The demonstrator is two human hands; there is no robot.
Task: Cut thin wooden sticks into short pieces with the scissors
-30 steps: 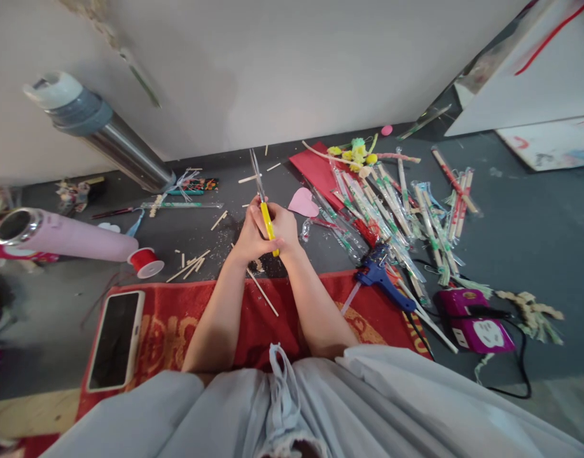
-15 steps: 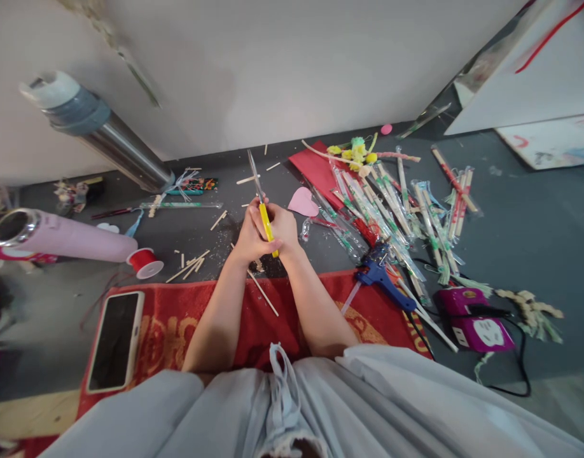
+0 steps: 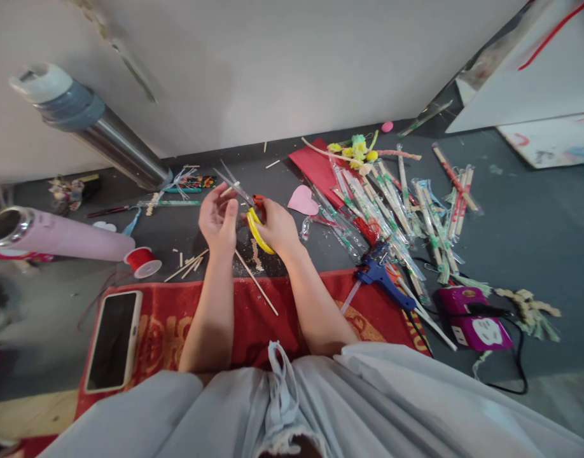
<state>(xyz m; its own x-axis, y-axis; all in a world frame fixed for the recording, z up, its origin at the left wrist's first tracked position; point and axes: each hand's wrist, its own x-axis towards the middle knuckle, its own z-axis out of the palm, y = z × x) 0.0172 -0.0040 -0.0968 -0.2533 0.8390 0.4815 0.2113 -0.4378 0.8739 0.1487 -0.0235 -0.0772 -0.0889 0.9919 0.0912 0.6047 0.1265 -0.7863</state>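
My right hand (image 3: 278,224) is closed around the yellow handles of a pair of scissors (image 3: 259,234). Their blades are slightly parted and point up and to the left, past the fingertips of my other hand. My left hand (image 3: 217,219) has curled fingers and a raised thumb, with a short piece of wooden stick (image 3: 231,189) at its fingertips. Below and between the hands, a longer thin stick (image 3: 256,283) lies partly on the red towel (image 3: 268,337). Beside it is a small beige braided strip (image 3: 256,256). Several cut stick pieces (image 3: 189,264) lie left of my left wrist.
To the left are a red ribbon spool (image 3: 143,263), a pink bottle (image 3: 77,235), a steel flask (image 3: 125,146) and a phone (image 3: 114,340). On the right lie a pink paper heart (image 3: 303,200), wrapped stick bundles (image 3: 373,203), a blue glue gun (image 3: 385,283) and a purple power socket (image 3: 473,318) with a cord.
My hands have moved apart, the left one going left with the stick piece. The scissors, which lay shut across both hands, are now slightly open in my right hand, tilted further left.
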